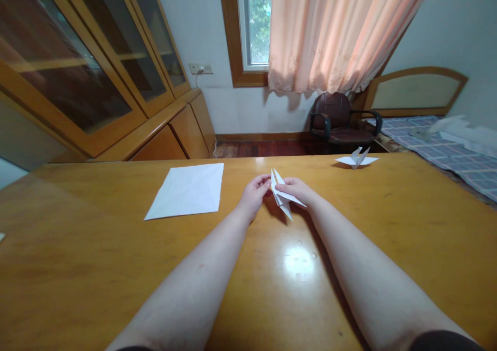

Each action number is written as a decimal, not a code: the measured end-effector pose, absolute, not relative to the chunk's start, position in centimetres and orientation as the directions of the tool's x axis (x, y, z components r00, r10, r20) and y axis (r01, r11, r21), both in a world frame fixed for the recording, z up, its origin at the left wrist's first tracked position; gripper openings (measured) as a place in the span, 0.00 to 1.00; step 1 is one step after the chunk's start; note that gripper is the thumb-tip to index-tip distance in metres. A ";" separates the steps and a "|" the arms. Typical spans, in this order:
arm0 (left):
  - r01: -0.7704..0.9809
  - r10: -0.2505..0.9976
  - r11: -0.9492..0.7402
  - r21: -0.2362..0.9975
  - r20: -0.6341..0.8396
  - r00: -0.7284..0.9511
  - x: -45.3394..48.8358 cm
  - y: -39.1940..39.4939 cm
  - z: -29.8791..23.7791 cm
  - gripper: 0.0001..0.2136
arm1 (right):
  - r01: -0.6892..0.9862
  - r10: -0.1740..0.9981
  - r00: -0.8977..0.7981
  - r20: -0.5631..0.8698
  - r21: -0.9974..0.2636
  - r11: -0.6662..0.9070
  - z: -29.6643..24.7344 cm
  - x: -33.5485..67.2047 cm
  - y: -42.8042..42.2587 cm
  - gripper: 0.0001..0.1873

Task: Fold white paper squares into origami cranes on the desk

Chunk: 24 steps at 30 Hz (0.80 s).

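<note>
Just above the frame's centre, over the tabletop, both hands pinch one folded paper.
The left hand takes its upper tip and the right hand its middle, each grip narrowed onto the paper; the long axis runs from the upper tips down to a point at lower right, nearer the right hand.

Both hands on folded paper, perhaps crane

hands 2 | folded paper figures 2 | flat sheet 1 | chair 1
</note>
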<state>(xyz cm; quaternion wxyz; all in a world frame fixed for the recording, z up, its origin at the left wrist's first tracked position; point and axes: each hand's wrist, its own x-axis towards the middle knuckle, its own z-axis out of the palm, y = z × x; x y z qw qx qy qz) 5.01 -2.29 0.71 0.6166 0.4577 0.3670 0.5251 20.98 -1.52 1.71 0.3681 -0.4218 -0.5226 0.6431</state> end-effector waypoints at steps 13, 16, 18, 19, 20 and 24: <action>-0.357 0.948 0.178 0.917 -0.063 0.311 4.8 -2.2 0.6 0.16 | -0.032 0.898 -0.406 -0.169 -0.979 -0.199 1.3 21.1 -1.3 0.26; -0.361 0.945 0.190 0.913 -0.071 0.319 4.8 -2.3 0.9 0.13 | -0.021 0.895 -0.411 -0.175 -0.979 -0.202 1.3 21.2 -1.3 0.26; -0.360 0.950 0.175 0.916 -0.061 0.307 4.9 -2.4 1.0 0.13 | -0.005 0.890 -0.420 -0.179 -0.980 -0.200 1.3 21.2 -1.3 0.26; -0.358 0.953 0.162 0.920 -0.051 0.298 5.0 -2.4 1.0 0.14 | 0.003 0.887 -0.426 -0.178 -0.981 -0.196 1.3 21.2 -1.3 0.25; -0.354 0.956 0.145 0.924 -0.039 0.290 5.0 -2.4 1.0 0.15 | 0.010 0.884 -0.432 -0.175 -0.982 -0.190 1.3 21.3 -1.3 0.25; -0.334 0.964 0.088 0.938 0.005 0.266 5.1 -2.5 1.0 0.16 | 0.033 0.886 -0.431 -0.173 -0.984 -0.176 1.2 21.3 -1.2 0.25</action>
